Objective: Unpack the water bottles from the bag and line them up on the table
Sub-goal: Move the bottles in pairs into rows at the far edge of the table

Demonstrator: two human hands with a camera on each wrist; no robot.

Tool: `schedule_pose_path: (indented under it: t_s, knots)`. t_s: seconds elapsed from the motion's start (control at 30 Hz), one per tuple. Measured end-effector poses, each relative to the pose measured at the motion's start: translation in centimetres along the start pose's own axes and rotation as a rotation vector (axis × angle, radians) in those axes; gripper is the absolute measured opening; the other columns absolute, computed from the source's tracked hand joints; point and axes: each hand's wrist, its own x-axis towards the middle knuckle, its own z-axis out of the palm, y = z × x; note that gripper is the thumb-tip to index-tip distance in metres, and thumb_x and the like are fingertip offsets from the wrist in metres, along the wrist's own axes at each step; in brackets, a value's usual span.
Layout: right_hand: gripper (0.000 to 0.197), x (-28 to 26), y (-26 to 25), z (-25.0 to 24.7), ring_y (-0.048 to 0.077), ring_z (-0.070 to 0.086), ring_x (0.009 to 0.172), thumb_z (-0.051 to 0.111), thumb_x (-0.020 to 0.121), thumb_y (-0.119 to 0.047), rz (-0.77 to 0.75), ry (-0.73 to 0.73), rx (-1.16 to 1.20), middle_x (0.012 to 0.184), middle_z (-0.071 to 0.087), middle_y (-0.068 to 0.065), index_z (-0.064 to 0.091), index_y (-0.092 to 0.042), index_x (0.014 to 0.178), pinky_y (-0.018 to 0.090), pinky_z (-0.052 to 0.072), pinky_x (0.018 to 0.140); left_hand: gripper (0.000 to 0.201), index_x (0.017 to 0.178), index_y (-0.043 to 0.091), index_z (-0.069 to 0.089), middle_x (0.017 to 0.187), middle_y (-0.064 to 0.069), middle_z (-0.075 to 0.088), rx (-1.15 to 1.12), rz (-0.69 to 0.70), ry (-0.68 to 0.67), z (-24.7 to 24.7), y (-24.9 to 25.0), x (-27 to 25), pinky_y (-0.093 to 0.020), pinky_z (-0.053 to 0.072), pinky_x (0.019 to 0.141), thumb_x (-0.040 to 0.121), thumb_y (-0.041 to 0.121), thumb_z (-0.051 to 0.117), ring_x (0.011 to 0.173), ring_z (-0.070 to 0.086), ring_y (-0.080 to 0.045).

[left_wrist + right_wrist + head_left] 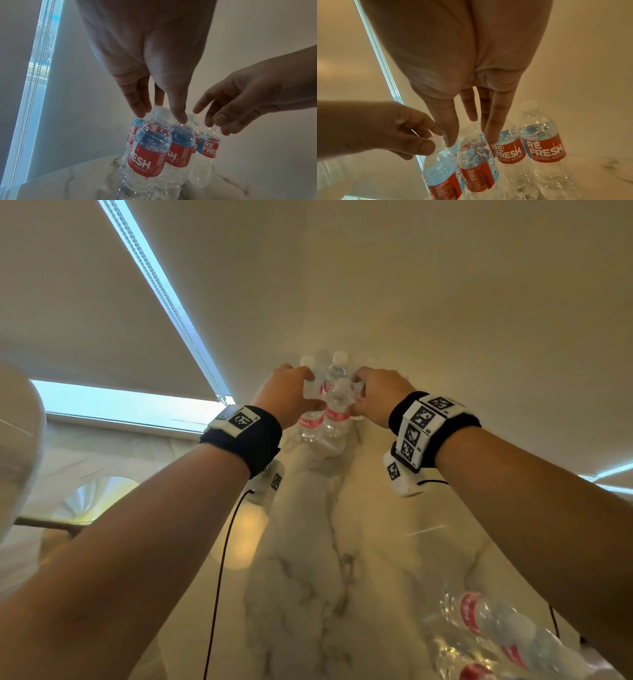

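Bag (503,642): clear plastic, lying at the near right edge of the table (308,559), partly hidden under the right forearm; red-labelled bottles are showing through it, count unclear.

Cable (222,559): black, hanging from the left wrist unit and crossing the marble top.

Left hand (286,395): reaching out over the far end of the table, thumb and fingers pinching the neck of the left bottle (310,419) at its cap. From the left wrist view the fingertips (140,111) are closing narrowly round that top.

Right hand (376,395): reaching in beside it, fingers lightly curled at the top of the right bottle (205,146). Whether it is truly gripping cannot be told; from the right wrist view its fingers (489,129) are pointing down, nearly straight, between bottle tops.

Cluster (334,402): upright bottles with red and blue labels, standing close together at the far end, touching or nearly so, both hands blocking part of them. One end bottle (542,146) is standing free at the right.

Wall (445,285): plain, behind the cluster.

Blind (85,302): at far left, daylight showing along its edges.
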Motion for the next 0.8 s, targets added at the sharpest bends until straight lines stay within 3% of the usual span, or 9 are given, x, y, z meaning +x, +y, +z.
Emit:
schedule_pose_path:
  t_s: [0.07,0.17,0.3,0.5,0.6,0.67,0.8]
  knots:
    - [0.054,-3.0,0.7,-0.6,0.025,0.062,0.102,0.074,0.083,-0.031,0.013,0.008,0.01,0.108,0.064,0.002,0.055,-0.017,0.131,0.027,0.042,0.077,0.062,0.136,0.019,0.057,0.126,-0.009,0.057,-0.006,0.011,0.037,-0.3,0.6,-1.9,-0.033,0.048,0.092,0.083,0.046,0.076,0.108,0.06,-0.026]
    - [0.044,-8.5,2.2,-1.2,0.024,0.063,0.097,0.073,0.083,-0.037,0.085,0.025,-0.001,0.11,0.067,0.004,0.061,-0.017,0.12,0.03,0.047,0.079,0.057,0.131,0.019,0.06,0.124,-0.009,0.058,-0.048,0.065,0.082,-0.1,2.3,-5.7,-0.04,0.052,0.094,0.084,0.048,0.073,0.109,0.06,-0.027]
    - [0.043,-17.1,4.5,-2.0,0.021,0.062,0.094,0.07,0.083,-0.045,0.173,0.04,0.005,0.106,0.067,0.0,0.063,-0.02,0.117,0.03,0.044,0.075,0.04,0.124,0.019,0.065,0.118,-0.002,0.061,-0.096,0.166,0.006,2.3,5.3,-11.5,-0.028,0.046,0.088,0.09,0.04,0.071,0.104,0.061,-0.022]
    - [0.035,-29.0,8.8,-1.8,0.014,0.063,0.084,0.07,0.083,-0.041,0.275,0.093,0.089,0.091,0.068,-0.005,0.064,-0.022,0.112,0.028,0.046,0.074,0.032,0.118,0.021,0.068,0.098,0.009,0.056,-0.189,0.334,-0.195,7.6,11.3,-21.1,-0.024,0.049,0.08,0.091,0.038,0.069,0.086,0.056,-0.008]
    - [0.039,-32.8,11.8,-0.1,0.015,0.062,0.088,0.068,0.083,-0.044,0.306,0.09,0.007,0.099,0.065,-0.004,0.063,-0.025,0.116,0.031,0.05,0.08,0.037,0.123,0.023,0.065,0.103,0.008,0.056,-0.212,0.39,-0.295,10.6,14.6,-24.5,-0.024,0.048,0.078,0.09,0.039,0.071,0.09,0.058,-0.011]
    - [0.045,-34.5,13.9,1.5,0.019,0.061,0.097,0.068,0.081,-0.047,0.331,0.023,-0.101,0.11,0.061,0.0,0.059,-0.028,0.121,0.034,0.049,0.087,0.049,0.134,0.027,0.059,0.115,0.003,0.056,-0.217,0.396,-0.351,12.3,17.0,-25.7,-0.029,0.051,0.086,0.089,0.04,0.072,0.101,0.059,-0.015]
    - [0.045,-36.3,16.8,4.6,0.027,0.06,0.101,0.069,0.083,-0.04,0.325,-0.072,-0.143,0.119,0.053,0.006,0.056,-0.026,0.124,0.031,0.045,0.084,0.063,0.142,0.032,0.05,0.124,-0.002,0.051,-0.173,0.406,-0.381,15.2,20.4,-26.3,-0.033,0.048,0.094,0.085,0.042,0.075,0.105,0.056,-0.02]
